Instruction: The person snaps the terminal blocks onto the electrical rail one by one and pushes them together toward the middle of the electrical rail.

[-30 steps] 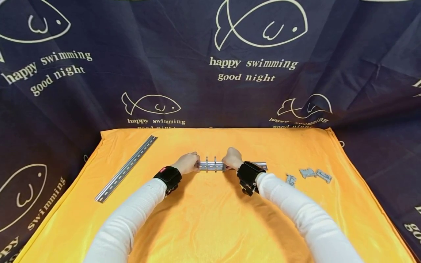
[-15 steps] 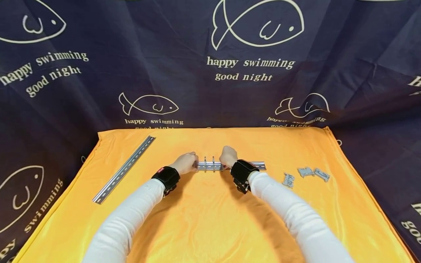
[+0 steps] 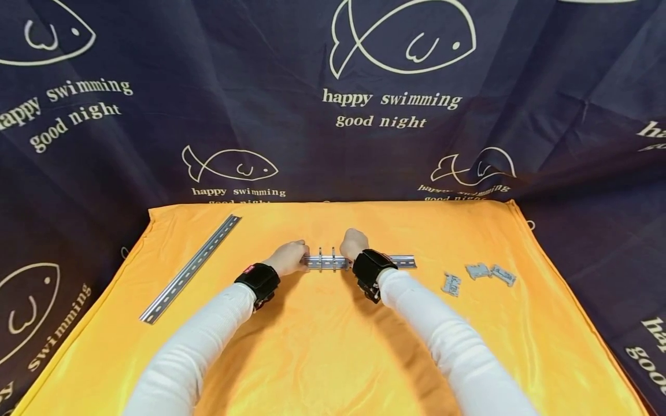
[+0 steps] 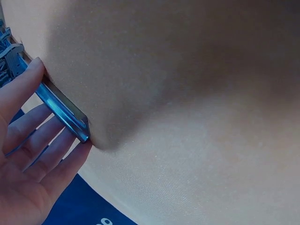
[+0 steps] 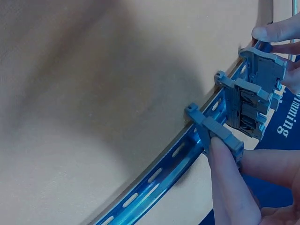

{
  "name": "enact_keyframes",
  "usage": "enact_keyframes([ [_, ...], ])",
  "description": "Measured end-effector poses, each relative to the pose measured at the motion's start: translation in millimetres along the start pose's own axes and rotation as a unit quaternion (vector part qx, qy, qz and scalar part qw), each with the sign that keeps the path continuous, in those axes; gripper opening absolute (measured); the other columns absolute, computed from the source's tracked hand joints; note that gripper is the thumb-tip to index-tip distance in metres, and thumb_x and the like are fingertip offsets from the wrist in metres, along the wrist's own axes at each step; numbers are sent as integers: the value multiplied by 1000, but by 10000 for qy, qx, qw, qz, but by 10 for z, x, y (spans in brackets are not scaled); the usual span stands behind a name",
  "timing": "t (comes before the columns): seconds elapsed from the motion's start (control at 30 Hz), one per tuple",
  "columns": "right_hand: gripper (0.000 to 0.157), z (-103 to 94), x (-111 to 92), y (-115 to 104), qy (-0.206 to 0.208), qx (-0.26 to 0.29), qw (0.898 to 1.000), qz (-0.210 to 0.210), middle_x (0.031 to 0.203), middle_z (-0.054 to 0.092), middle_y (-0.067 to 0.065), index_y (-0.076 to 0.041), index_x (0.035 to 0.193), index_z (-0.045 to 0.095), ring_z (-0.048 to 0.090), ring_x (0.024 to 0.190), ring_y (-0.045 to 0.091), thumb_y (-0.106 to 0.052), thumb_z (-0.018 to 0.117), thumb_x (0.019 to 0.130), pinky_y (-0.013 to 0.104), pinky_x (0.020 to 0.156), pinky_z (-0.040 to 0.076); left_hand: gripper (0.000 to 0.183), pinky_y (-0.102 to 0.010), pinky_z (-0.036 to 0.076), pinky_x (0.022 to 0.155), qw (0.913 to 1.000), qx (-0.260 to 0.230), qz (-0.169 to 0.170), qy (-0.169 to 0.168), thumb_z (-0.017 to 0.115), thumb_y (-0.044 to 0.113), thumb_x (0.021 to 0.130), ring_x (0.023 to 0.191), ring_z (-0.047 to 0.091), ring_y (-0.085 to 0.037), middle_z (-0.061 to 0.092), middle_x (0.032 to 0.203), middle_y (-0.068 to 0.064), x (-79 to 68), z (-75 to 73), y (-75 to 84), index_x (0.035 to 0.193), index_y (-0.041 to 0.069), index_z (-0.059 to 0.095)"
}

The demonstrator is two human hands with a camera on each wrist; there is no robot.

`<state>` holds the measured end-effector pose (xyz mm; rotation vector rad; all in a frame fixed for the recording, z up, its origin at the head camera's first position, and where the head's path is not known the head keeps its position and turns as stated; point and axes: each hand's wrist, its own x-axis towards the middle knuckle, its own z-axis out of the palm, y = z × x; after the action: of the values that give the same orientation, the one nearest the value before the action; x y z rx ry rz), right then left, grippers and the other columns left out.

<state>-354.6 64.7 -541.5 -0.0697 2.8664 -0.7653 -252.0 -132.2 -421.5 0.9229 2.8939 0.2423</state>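
A slotted metal DIN rail [image 3: 406, 262] lies crosswise on the yellow cloth. At its left end my left hand [image 3: 288, 258] grips it, thumb on one edge and fingers along the other. Two grey terminal blocks, a nearer one [image 5: 248, 104] and a farther one [image 5: 265, 68], stand upright on the rail between my hands. With thumb and fingers my right hand [image 3: 355, 245] pinches a third terminal block [image 5: 216, 131], which sits across the rail a short gap from the other two. In the head view this block is mostly hidden by the hand.
A second, longer DIN rail [image 3: 189, 270] lies slanted at the left of the cloth [image 3: 333, 346]. To the right lie loose terminal blocks: one nearer [image 3: 451, 284] and two farther back, side by side [image 3: 477, 270]. A dark printed curtain [image 3: 312, 127] hangs behind.
My right hand has shifted left along the rail, closer to the two standing terminal blocks. The left hand keeps its hold on the rail end. The head view has turned slightly right.
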Motion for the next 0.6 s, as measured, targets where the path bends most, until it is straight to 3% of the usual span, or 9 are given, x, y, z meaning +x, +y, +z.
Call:
enact_keyframes([
  [0.07, 19, -20, -5, -97, 60, -450, 9989, 124, 62, 42, 8, -8, 63, 49, 38, 57, 23, -2, 50, 81, 35, 52, 32, 25, -26, 40, 62, 10000, 22, 20, 35, 76, 17, 68, 64, 43, -13, 47, 73, -1, 1, 11, -3, 80, 2, 61],
  [0.17, 19, -50, -39, -145, 40, -529, 9986, -18, 65, 46, 6, -9, 65, 53, 39, 59, 21, -5, 49, 83, 35, 55, 32, 24, -26, 40, 61, 9999, 32, 85, 87, 76, 17, 68, 64, 43, -13, 47, 73, -1, 3, 19, -13, 80, 2, 60],
  [0.23, 19, -18, -33, -161, 319, -664, 9971, -189, 64, 50, 7, -10, 62, 53, 42, 56, 21, -6, 51, 80, 34, 52, 32, 24, -27, 40, 61, 9999, 25, 91, 102, 76, 17, 68, 64, 43, -14, 47, 73, -2, -1, 16, -26, 80, 2, 60],
  [0.3, 19, -71, -93, -220, 175, -667, 9976, -45, 71, 56, 7, -9, 65, 57, 48, 63, 22, -9, 50, 82, 35, 57, 37, 24, -27, 40, 62, 9999, 10, 66, 88, 76, 17, 68, 64, 43, -14, 47, 73, -2, 2, 15, -23, 80, 2, 60],
  [0.43, 18, -93, -189, -304, 479, -824, 9954, -123, 65, 55, 6, -10, 59, 56, 49, 58, 20, -8, 55, 77, 33, 52, 37, 24, -27, 40, 62, 10000, 24, 9, 54, 76, 17, 68, 64, 43, -14, 47, 74, -1, 5, 17, -10, 80, 3, 61],
  [0.5, 17, -73, -187, -286, 482, -837, 9951, -213, 64, 54, 6, -9, 60, 56, 47, 58, 21, -9, 56, 77, 33, 52, 36, 24, -27, 40, 63, 10000, 21, 0, 38, 75, 18, 68, 65, 44, -14, 47, 75, -1, 4, 14, -2, 81, 3, 61],
  [0.6, 22, 126, 31, -31, 582, -650, 9944, -594, 60, 48, 5, -12, 57, 50, 41, 53, 20, -9, 53, 78, 31, 49, 33, 24, -27, 40, 63, 10000, -14, -17, 30, 75, 18, 69, 65, 44, -14, 48, 75, -2, -1, 5, 10, 82, 3, 61],
])
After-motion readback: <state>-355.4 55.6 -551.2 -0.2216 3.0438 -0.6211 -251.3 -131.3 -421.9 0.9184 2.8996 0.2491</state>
